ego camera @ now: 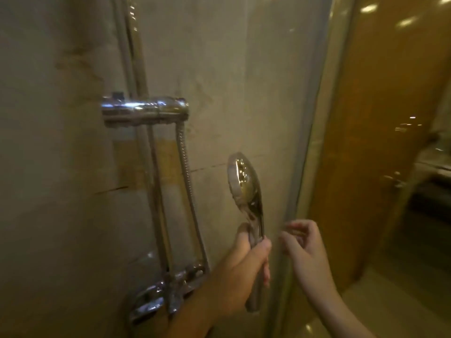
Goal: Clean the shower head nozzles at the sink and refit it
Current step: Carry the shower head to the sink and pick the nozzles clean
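Single head-worn wide-angle view, close range. Faced forward, slightly down at tiled shower wall (219, 69); glass door (305, 142) right of centre, hands at lower frame.

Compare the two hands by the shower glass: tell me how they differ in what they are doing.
The left hand grips the handle of the chrome hand-held shower head, fingers wrapped round it; the right hand holds nothing. The left hand is closed tight, while the right hand's fingers curl loosely near the edge of the curved glass shower door. Both are bare and raised to a similar height.
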The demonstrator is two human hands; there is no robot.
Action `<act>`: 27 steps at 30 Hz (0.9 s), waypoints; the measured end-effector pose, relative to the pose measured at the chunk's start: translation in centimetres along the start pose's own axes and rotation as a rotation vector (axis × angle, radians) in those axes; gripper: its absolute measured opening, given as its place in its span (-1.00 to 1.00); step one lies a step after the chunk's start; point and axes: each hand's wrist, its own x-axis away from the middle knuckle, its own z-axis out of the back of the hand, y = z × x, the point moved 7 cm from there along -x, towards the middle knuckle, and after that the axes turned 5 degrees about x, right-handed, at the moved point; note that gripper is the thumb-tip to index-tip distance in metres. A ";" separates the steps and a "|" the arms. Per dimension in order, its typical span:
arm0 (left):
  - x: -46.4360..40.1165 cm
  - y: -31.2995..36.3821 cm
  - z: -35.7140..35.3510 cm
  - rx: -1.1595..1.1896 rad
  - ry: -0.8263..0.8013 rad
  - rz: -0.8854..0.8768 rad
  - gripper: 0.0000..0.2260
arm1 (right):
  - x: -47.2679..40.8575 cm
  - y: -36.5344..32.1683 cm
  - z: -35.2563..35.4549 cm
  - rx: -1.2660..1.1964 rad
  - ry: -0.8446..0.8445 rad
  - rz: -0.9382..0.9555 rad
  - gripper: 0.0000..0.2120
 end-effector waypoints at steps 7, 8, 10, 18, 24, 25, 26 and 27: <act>2.6 -6.7 -9.9 -0.087 -0.249 0.139 -0.70 | 10.6 7.3 12.2 0.167 0.305 -0.189 -0.79; 3.2 -7.4 -11.6 -0.078 -0.276 0.148 -0.73 | 12.3 8.5 14.0 0.177 0.333 -0.228 -0.78; 4.6 -9.0 -14.8 -0.055 -0.315 0.152 -0.74 | 16.2 10.8 17.7 0.200 0.415 -0.308 -0.78; 13.1 -14.8 -31.3 0.055 -0.683 0.381 -0.58 | 34.8 20.1 30.6 0.201 0.745 -0.675 -0.84; 19.2 -18.3 -41.2 -0.076 -0.833 0.400 -0.68 | 45.9 23.3 36.1 0.170 0.967 -0.844 -0.86; 20.0 -18.7 -42.5 -0.109 -0.857 0.392 -0.69 | 47.3 23.5 36.7 0.162 1.005 -0.868 -0.87; 20.8 -18.8 -43.8 -0.136 -0.883 0.380 -0.70 | 48.5 23.4 37.3 0.155 1.035 -0.888 -0.88; 21.5 -19.1 -45.0 -0.166 -0.906 0.370 -0.71 | 49.7 23.5 37.8 0.152 1.064 -0.901 -0.89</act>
